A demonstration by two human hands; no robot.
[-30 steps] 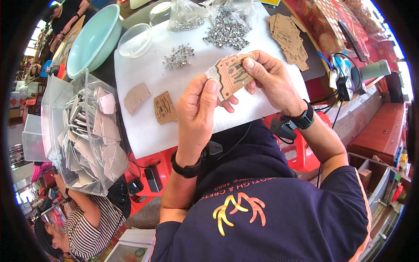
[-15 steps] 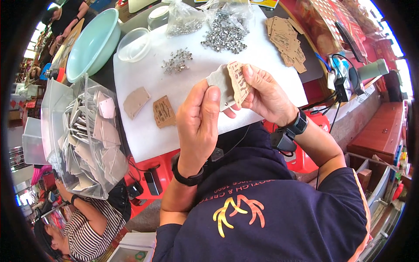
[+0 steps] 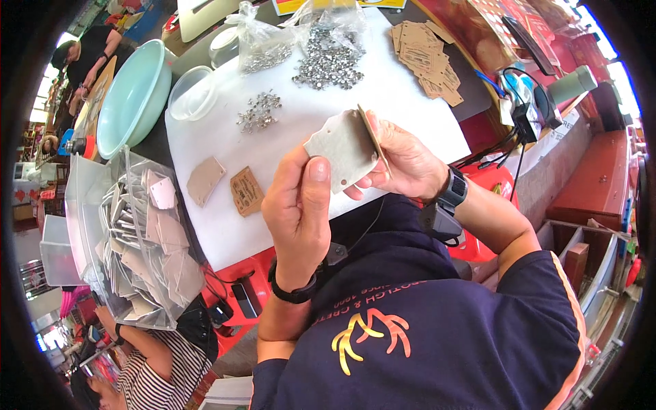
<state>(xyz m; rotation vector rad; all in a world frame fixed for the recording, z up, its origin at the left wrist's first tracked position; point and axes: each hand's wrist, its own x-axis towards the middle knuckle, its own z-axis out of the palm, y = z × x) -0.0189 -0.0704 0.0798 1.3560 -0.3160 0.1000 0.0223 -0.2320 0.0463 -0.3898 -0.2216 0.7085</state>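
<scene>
The left hand [image 3: 298,212] pinches a grey card [image 3: 339,149] edgewise, leaving most of its face uncovered, while the right hand [image 3: 412,160] clamps a seemingly separate brown card [image 3: 372,137]

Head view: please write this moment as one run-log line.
left hand: holds grey card with hole | right hand: holds tan card, nearly edge-on | white sheet: plain card, printed card, small metal pieces

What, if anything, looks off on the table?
Possibly spilled: small metal parts spread loose beside a clear bag, with a smaller heap apart on the white sheet. Could be deliberate.
</scene>
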